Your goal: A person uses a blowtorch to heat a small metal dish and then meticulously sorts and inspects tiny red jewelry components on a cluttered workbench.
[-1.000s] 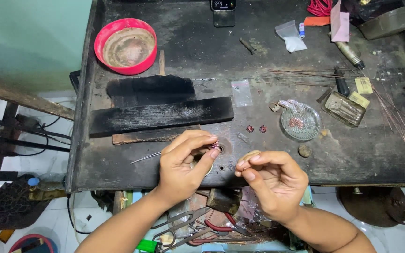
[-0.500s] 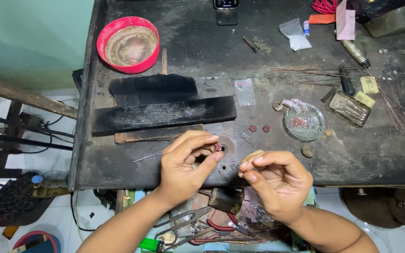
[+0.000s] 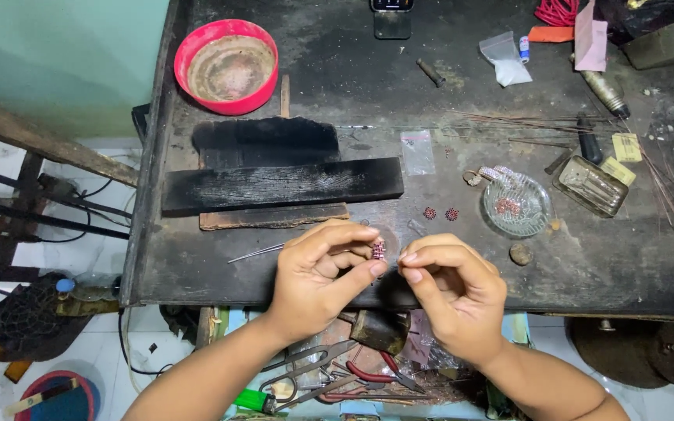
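Note:
My left hand [image 3: 323, 274] pinches a small pink beaded piece [image 3: 378, 250] between thumb and fingertips at the front edge of the dark workbench [image 3: 462, 86]. My right hand [image 3: 452, 295] is close beside it, fingertips pinched together almost touching the left thumb; whatever it holds is too small to see. A thin metal needle tool [image 3: 255, 252] lies on the bench just left of my left hand. Two small pink beaded pieces [image 3: 440, 213] rest on the bench beyond my right hand.
A glass dish [image 3: 516, 204] with beads sits at right, beside a glass tray [image 3: 591, 185] and thin wires [image 3: 665, 187]. Charred wooden blocks [image 3: 282, 183] lie at centre, a red bowl [image 3: 226, 66] at back left. Pliers and scissors [image 3: 337, 374] lie below the bench.
My two hands have drawn closer together, and the right hand's fingertips now nearly meet the left thumb. The view has shifted slightly.

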